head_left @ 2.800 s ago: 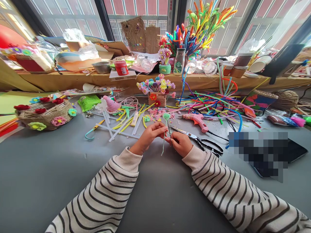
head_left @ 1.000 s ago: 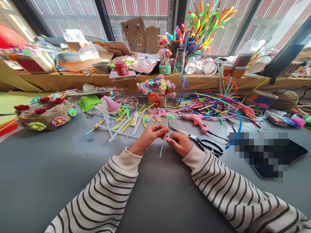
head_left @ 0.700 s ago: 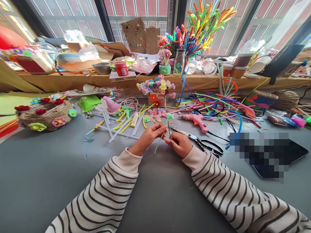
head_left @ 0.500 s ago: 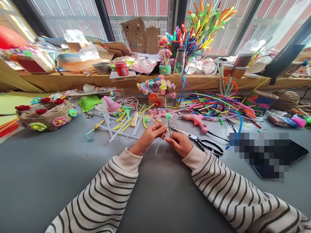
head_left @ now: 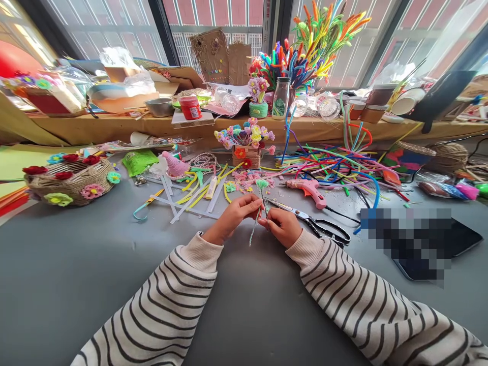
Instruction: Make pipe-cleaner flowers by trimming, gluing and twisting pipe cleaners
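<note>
A small mint-green craft flower (head_left: 262, 184) stands upright above my fingers on a thin dark stem. My right hand (head_left: 282, 225) is closed, its fingertips pinching the stem low down. My left hand (head_left: 237, 215), also closed, pinches a pale green strand (head_left: 252, 235) that hangs below the fingertips towards the table. Both sets of fingertips almost meet, and the spot where strand and stem come together is partly hidden. Just beyond my right hand lie black-handled scissors (head_left: 324, 227), next to a pink glue gun (head_left: 308, 191).
Clear glue sticks and yellow strips (head_left: 190, 199) lie ahead to the left, near a flower-trimmed twine basket (head_left: 76, 179). A small box of flowers (head_left: 246, 156) stands straight ahead. Colourful pipe cleaners (head_left: 324, 161) are heaped at right; a dark phone (head_left: 417, 264) lies nearer.
The flower has shifted slightly left and its stem leans differently. The hanging strand has swung right and now hangs more upright. My hands stay almost in place.
</note>
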Demonstrator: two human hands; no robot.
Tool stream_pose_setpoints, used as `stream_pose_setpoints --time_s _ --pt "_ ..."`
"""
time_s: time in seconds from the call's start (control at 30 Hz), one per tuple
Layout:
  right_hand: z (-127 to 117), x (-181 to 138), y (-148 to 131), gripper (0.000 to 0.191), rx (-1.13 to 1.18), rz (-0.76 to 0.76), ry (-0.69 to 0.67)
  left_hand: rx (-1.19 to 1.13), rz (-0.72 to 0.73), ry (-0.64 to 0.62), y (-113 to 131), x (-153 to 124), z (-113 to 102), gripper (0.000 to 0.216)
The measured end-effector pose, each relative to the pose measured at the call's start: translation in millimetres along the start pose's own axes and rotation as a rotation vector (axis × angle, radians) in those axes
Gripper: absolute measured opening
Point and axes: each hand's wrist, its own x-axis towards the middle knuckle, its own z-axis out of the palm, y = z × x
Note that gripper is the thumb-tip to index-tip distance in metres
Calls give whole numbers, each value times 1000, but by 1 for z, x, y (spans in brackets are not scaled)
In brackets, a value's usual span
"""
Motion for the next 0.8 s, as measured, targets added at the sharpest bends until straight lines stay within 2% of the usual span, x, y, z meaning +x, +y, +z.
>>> stream_pose_setpoints --time_s 0.27,0.6,0.8 --pt "-1 0 -4 33 2 7 13 -33 9 13 1 0 0 16" --pt "-2 0 -3 35 -19 16 1 79 42 -19 -2 1 -1 19" --pt "0 0 -1 34 -14 18 -8 49 19 -21 0 0 0 18"
